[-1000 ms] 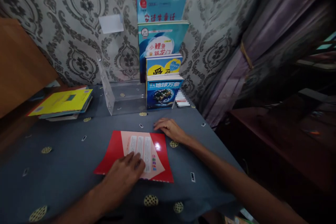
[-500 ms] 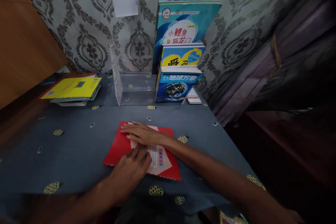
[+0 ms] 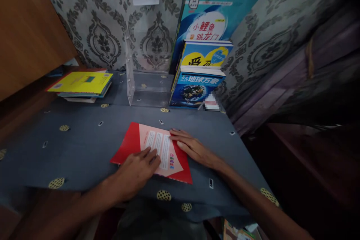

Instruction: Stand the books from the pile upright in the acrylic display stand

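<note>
A red booklet (image 3: 128, 144) with a pink printed panel lies turned at an angle on the blue tablecloth. My left hand (image 3: 137, 172) rests on its near left part, fingers slightly bent and touching the page. My right hand (image 3: 194, 149) lies over the booklet's right edge, its fingers stretched out flat toward the upper left. Neither hand grips anything. White text boxes and a few coloured characters show between the two hands.
Behind the booklet stands a clear acrylic rack (image 3: 131, 78), with several upright books (image 3: 197, 88) on its right side. A pile of books (image 3: 84, 82) with a yellow one on top lies at the left, near a brown wooden panel (image 3: 33, 30). A curtain (image 3: 275, 82) hangs at right.
My right hand has slid from the booklet's upper left to its right edge, uncovering the printed panel. My left hand stays on the near left part. The view has shifted slightly.
</note>
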### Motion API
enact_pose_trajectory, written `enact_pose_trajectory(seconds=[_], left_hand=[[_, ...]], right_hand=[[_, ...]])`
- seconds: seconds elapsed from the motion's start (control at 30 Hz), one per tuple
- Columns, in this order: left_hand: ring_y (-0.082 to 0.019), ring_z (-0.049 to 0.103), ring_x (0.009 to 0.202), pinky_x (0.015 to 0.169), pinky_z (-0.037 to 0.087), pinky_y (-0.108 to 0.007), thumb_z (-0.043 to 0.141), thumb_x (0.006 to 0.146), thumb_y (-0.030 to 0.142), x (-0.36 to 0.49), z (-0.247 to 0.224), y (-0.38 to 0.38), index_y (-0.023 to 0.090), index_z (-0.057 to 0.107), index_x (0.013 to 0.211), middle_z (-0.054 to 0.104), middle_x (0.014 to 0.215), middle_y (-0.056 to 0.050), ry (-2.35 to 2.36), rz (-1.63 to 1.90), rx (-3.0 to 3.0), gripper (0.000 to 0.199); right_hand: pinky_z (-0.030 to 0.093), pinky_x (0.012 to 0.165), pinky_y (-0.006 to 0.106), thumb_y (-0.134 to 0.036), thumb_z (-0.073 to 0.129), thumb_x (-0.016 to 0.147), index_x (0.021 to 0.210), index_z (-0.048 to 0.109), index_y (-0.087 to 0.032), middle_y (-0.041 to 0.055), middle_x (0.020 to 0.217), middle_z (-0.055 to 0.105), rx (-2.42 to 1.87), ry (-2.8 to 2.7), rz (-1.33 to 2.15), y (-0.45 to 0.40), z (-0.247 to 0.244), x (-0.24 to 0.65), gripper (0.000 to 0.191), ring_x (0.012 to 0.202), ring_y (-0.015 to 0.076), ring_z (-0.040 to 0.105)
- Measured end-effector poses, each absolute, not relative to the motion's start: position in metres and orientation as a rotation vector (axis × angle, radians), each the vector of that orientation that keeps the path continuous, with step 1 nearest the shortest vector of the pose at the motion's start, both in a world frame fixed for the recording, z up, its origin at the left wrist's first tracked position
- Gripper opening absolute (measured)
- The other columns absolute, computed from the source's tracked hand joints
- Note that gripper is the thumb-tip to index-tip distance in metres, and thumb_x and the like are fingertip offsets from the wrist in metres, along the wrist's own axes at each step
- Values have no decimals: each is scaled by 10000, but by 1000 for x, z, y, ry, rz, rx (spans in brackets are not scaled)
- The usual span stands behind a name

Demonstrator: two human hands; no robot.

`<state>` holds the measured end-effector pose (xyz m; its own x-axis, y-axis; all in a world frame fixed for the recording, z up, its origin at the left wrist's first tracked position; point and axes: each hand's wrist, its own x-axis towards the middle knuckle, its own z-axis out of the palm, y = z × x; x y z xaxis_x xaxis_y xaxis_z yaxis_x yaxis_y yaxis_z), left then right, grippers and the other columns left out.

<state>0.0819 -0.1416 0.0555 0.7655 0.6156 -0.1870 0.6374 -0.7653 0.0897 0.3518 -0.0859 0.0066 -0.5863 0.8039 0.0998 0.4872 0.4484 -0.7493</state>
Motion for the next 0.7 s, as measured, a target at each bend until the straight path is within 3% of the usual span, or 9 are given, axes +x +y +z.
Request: enact_pose_trajectory(seconds=[0.13,0.27,0.4,0.47,0.53,0.63,0.7], left_hand=[[-262,652,1174,832,568,-360,442,944,96,72,60,-133,206,570,1265,662,1315,-124,1109,-48,2732,363],[-205,710,925,730,523,-291,407,1006,237,58,70,-120,235,645,1148,745,1081,-69,1176,314,2659,278],[-136,672,746,669,470,-229,380,1028,335,53,90,-108,225,677,1027,738,886,-14,1115,733,2517,317],[-105,595,601,608,436,-206,421,1005,374,55,102,-103,204,672,870,666,696,25,1115,902,2400,332],[-88,500,507,538,393,-196,478,962,421,59,109,-96,188,630,726,565,572,44,1162,1046,2235,365],[-109,501,519,488,379,-205,521,896,522,65,110,-82,171,624,681,589,586,16,1212,1223,1908,424],[-137,544,560,504,419,-223,520,860,609,67,103,-70,163,641,696,638,632,-14,1198,1318,1709,490]], right_hand=[[286,1197,577,-599,449,973,1313,645,-270,96,1472,551,-1080,-2066,1118,-102,11,375,512,1445,284,402],[404,1121,548,-596,735,784,1227,693,-275,111,1358,648,-1089,-1763,1217,-104,18,374,548,1293,316,573],[577,884,415,-466,843,704,1226,656,-301,72,1105,760,-1053,-1312,1224,-91,23,348,578,1003,247,718],[598,767,354,-454,861,674,1207,650,-304,49,1016,767,-976,-1168,1212,-82,26,331,592,887,216,725],[600,702,330,-480,864,654,1071,692,-278,34,920,763,-924,-1126,1207,-74,31,316,494,779,195,711],[611,700,358,-524,836,679,889,710,-245,36,842,755,-899,-1224,1194,-69,42,300,371,710,196,695],[615,728,378,-515,804,726,909,717,-254,35,853,756,-888,-1312,1133,-68,49,295,331,723,202,695]])
